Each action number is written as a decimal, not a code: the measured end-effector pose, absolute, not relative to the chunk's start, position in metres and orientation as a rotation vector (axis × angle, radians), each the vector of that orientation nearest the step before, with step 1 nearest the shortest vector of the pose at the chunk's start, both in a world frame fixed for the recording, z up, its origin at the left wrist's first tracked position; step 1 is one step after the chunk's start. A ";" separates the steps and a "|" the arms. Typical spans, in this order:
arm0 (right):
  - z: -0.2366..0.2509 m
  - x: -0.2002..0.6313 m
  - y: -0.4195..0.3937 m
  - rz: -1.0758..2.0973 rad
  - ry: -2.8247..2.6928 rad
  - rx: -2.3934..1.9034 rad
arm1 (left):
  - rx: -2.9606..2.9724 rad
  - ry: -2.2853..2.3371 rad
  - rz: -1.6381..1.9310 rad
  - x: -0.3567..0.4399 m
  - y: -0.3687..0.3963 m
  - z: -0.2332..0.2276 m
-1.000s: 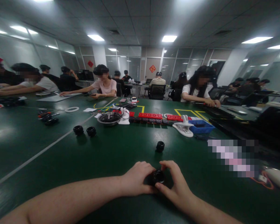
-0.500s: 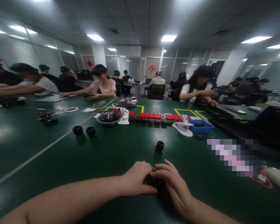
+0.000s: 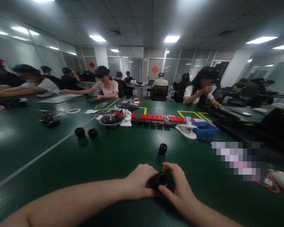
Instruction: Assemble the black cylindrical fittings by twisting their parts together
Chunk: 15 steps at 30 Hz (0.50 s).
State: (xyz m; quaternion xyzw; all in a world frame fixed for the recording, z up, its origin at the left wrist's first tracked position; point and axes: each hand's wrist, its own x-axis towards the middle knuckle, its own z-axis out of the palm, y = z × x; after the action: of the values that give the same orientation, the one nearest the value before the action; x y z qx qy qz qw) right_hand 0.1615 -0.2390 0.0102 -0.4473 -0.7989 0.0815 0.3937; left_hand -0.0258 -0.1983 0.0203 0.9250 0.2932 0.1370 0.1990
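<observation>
Fingers on both sides are wrapped around the small black round knurled part [image 3: 161, 179], so your left hand [image 3: 138, 181] is cupping it from one side with the fingertips curled in against its rim, and your right hand [image 3: 177, 186] is pinching it from the other with thumb below and index finger arched over the top. It sits right between your two sets of fingertips, low on the dark green table [image 3: 109, 157], with its open round face showing toward you. Just beyond your fingertips, a bit further out on the table, there's a second small black ring-shaped part [image 3: 162, 148] standing on its own, apart from your hands. Further off to the left of your left fingers you've got a pair of similar black round parts [image 3: 86, 132] sitting side by side, next to a white line on the tabletop. Well past your fingers, across the middle of the table, there's a row of red blocks [image 3: 159, 118], a round grey dish [image 3: 110, 119], a white plastic clamp-looking thing [image 3: 186, 129] and a blue plastic tray [image 3: 203, 129]. Other people are seated around the far side with their own hands on the table.
</observation>
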 end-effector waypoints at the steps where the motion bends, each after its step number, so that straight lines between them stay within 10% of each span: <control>1: 0.010 0.161 -0.239 0.214 -2.026 -1.135 | 2.590 0.820 0.384 -0.026 -0.198 0.020; 15: 0.020 0.166 -0.242 0.324 -2.246 -0.822 | 2.565 0.811 0.398 -0.026 -0.199 0.021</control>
State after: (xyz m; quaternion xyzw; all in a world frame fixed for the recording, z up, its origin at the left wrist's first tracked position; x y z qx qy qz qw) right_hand 0.1662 -0.2424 0.0197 -0.3183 -0.8696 0.1256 0.3559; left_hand -0.0260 -0.1985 0.0207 0.9223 0.2916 0.1432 0.2093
